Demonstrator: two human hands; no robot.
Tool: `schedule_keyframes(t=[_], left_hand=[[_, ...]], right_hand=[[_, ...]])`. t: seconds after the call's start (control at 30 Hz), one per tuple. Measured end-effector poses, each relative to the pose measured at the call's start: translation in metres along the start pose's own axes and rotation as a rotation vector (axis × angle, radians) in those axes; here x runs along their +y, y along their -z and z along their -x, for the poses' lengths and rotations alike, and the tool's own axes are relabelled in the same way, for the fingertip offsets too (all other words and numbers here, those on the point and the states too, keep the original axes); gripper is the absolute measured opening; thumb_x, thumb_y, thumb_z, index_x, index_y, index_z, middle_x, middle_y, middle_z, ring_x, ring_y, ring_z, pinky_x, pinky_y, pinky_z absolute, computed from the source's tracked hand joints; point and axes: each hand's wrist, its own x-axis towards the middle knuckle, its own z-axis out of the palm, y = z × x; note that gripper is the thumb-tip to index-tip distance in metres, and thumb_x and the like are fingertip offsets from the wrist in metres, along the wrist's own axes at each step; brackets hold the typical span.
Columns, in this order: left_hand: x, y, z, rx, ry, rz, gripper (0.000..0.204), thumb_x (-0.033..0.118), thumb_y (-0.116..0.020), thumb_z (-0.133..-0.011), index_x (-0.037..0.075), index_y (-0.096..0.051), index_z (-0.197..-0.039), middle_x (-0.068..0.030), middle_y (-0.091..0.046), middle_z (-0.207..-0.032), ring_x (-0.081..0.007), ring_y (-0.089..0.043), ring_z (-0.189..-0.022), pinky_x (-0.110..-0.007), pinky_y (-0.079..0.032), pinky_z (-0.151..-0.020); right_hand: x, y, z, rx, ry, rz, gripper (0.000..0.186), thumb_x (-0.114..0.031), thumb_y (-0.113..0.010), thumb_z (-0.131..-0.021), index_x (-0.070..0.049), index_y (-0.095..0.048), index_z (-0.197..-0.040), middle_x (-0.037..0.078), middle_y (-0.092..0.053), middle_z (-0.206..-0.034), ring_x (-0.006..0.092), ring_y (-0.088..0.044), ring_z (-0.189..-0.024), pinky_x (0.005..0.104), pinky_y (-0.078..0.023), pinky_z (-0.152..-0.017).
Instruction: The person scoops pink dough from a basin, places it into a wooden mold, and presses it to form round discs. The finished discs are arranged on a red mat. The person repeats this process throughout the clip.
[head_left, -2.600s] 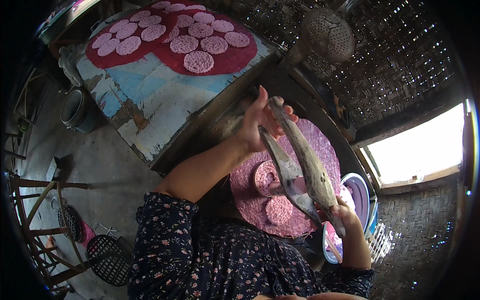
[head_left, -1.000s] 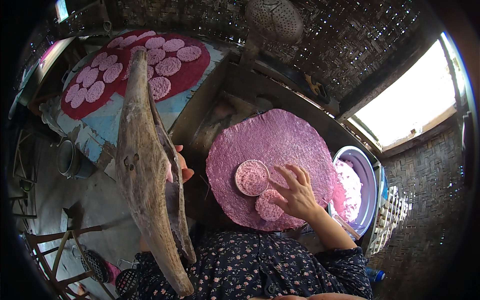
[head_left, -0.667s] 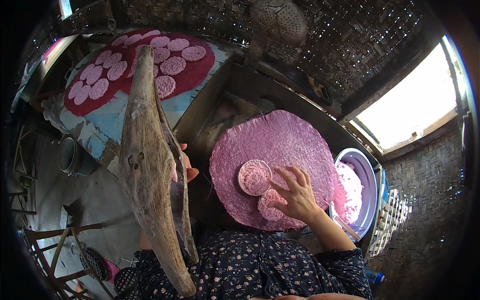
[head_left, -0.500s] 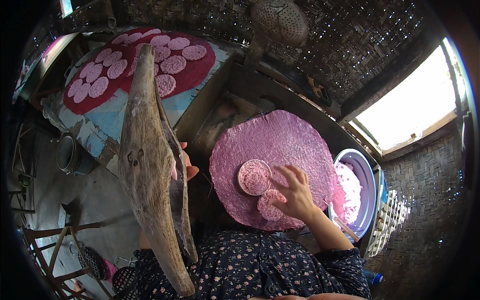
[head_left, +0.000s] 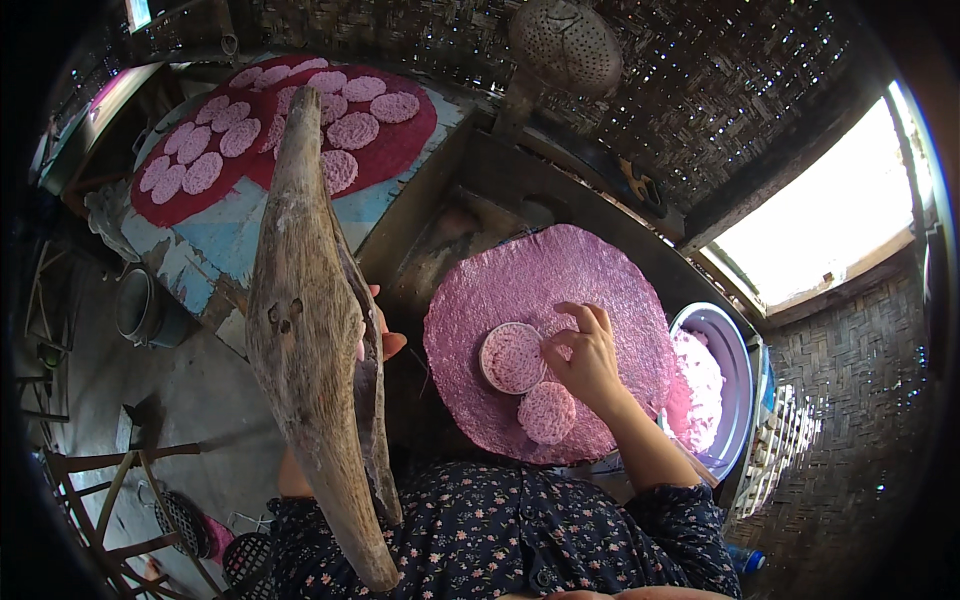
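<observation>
A large weathered wooden press (head_left: 300, 280), split lengthwise, slants across the left. Fingers of my left hand (head_left: 390, 338) curl at its right side, gripping it; the rest of that hand is hidden behind the wood. A round pink sheet (head_left: 620, 290) with a shiny surface lies in front of me. On it sit a white ring mould (head_left: 484, 372) filled with pink strand dough (head_left: 514, 358) and, just below, a bare pink dough disc (head_left: 547, 412). My right hand (head_left: 588, 365) reaches over the sheet, its thumb and fingers pinched at the ring's right rim.
A grey-blue basin (head_left: 740, 375) holding pink dough (head_left: 700, 395) stands to the right. Red sheets (head_left: 405, 140) with several pink discs lie on a pale blue table (head_left: 230, 255) at back left. A perforated ladle (head_left: 565, 45) hangs at the woven wall. A bucket (head_left: 150, 310) stands left.
My right hand's spread fingers have lifted off the bare disc and drawn together at the ring's right rim. The ring and disc stay put; the view has shifted slightly.
</observation>
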Motion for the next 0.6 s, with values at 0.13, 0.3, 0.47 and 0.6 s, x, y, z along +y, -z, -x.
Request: schedule_keyframes(t=[0.13,0.3,0.47,0.6], left_hand=[[-0.001,0.001,0.002,0.007,0.005,0.018,0.068,0.05,-0.042,-0.091,-0.005,-0.038,-0.13,-0.013,-0.049,-0.131,-0.0204,-0.049,-0.121,-0.044,-0.043,-0.098],[-0.003,0.002,0.006,0.004,0.0,0.037,0.068,0.051,-0.042,-0.091,-0.005,-0.038,-0.131,-0.0132,-0.049,-0.132,-0.0209,-0.048,-0.121,-0.045,-0.042,-0.099],[-0.005,0.003,0.011,0.011,-0.003,0.052,0.069,0.051,-0.041,-0.091,-0.005,-0.037,-0.131,-0.0135,-0.048,-0.132,-0.0214,-0.048,-0.122,-0.046,-0.041,-0.099],[-0.006,0.004,0.014,0.019,-0.003,0.062,0.07,0.052,-0.041,-0.09,-0.004,-0.037,-0.132,-0.0137,-0.048,-0.132,-0.0218,-0.048,-0.122,-0.046,-0.04,-0.1]], right_hand=[[-0.002,0.007,-0.004,0.009,0.043,0.008,0.01,-0.017,-0.07,-0.069,-0.008,-0.072,-0.074,0.009,-0.054,-0.12,0.0338,-0.042,-0.115,0.0445,-0.036,-0.097],[-0.001,0.007,-0.004,-0.038,-0.02,0.007,0.01,-0.016,-0.069,-0.07,-0.008,-0.072,-0.074,0.01,-0.053,-0.122,0.0341,-0.042,-0.115,0.0446,-0.037,-0.097],[-0.004,0.001,-0.004,-0.061,-0.052,0.021,0.011,-0.016,-0.067,-0.07,-0.006,-0.072,-0.072,0.01,-0.052,-0.122,0.0343,-0.042,-0.116,0.045,-0.037,-0.097],[-0.008,0.004,-0.009,-0.043,0.058,0.086,0.01,-0.014,-0.067,-0.068,-0.005,-0.07,-0.07,0.01,-0.053,-0.122,0.0343,-0.041,-0.116,0.0451,-0.037,-0.097]])
